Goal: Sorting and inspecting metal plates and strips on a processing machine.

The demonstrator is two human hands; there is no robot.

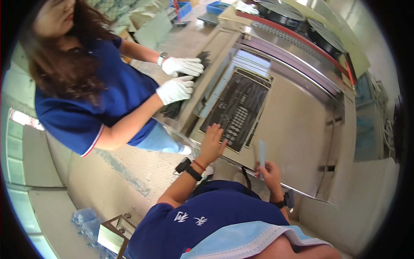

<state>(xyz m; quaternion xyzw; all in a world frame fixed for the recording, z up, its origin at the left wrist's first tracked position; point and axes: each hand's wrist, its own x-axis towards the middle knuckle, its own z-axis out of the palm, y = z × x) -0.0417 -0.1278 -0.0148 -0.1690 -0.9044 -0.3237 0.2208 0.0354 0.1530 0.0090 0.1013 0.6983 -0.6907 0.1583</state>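
My left hand (pixel 213 144) lies with its fingers stretched out on the near left corner of a dark panel (pixel 238 103) covered with rows of pale marks. The panel sits on the left part of a metal-framed work surface (pixel 297 125). At the near edge, just right of the panel, my right hand (pixel 271 173) is closed round a thin, flat, light-blue strip (pixel 261 152) that points up and away from me; its exact kind I cannot make out.
To the left, a co-worker's white-gloved hands (pixel 179 77) rest near black material (pixel 172 110) at the frame's side. Round dark machine parts (pixel 282 11) stand behind a red-edged perforated bar (pixel 293 39). A small wheeled metal frame (pixel 116 235) is at the lower left.
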